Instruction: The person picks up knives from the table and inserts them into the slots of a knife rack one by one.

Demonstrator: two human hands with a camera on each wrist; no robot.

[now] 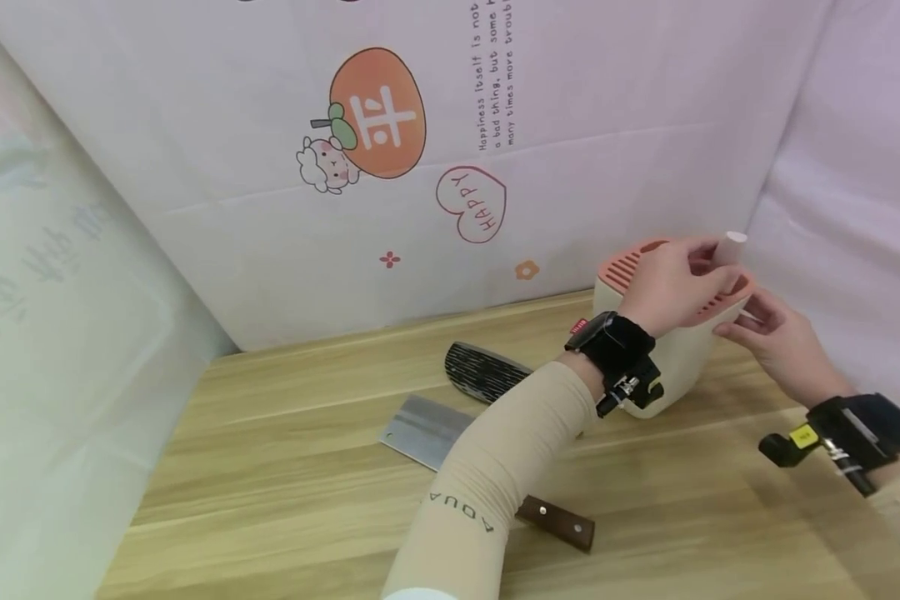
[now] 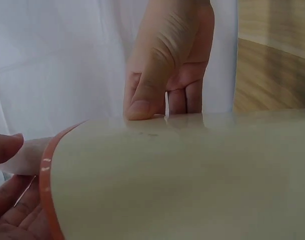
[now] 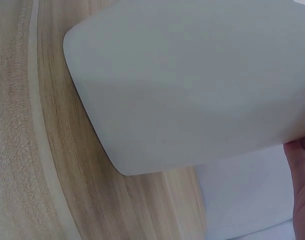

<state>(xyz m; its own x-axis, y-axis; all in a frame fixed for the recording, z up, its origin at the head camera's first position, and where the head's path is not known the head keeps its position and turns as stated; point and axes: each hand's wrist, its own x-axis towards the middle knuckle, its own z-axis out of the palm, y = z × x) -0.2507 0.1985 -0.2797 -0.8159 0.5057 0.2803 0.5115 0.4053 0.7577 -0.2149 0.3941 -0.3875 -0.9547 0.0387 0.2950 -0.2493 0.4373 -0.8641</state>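
A cream knife block (image 1: pixel 675 367) with a slotted orange-pink top (image 1: pixel 622 265) stands on the table at the right. My left hand (image 1: pixel 671 287) is over that top, thumb and fingers around a white handle (image 1: pixel 733 243) that sticks up from it. Whatever is below the handle is hidden inside the block. On the block's far right side, my right hand (image 1: pixel 791 346) holds the body near the top. The left wrist view shows the right thumb (image 2: pixel 142 107) against the cream wall, and the white handle (image 2: pixel 30 156) between the left fingers.
Left of the block lie a cleaver with a silver blade (image 1: pixel 420 429) and brown riveted handle (image 1: pixel 558 523), and a dark, textured blade (image 1: pixel 483 371). My left forearm covers part of both. A printed white cloth (image 1: pixel 270 250) hangs behind the wooden table (image 1: pixel 270 467).
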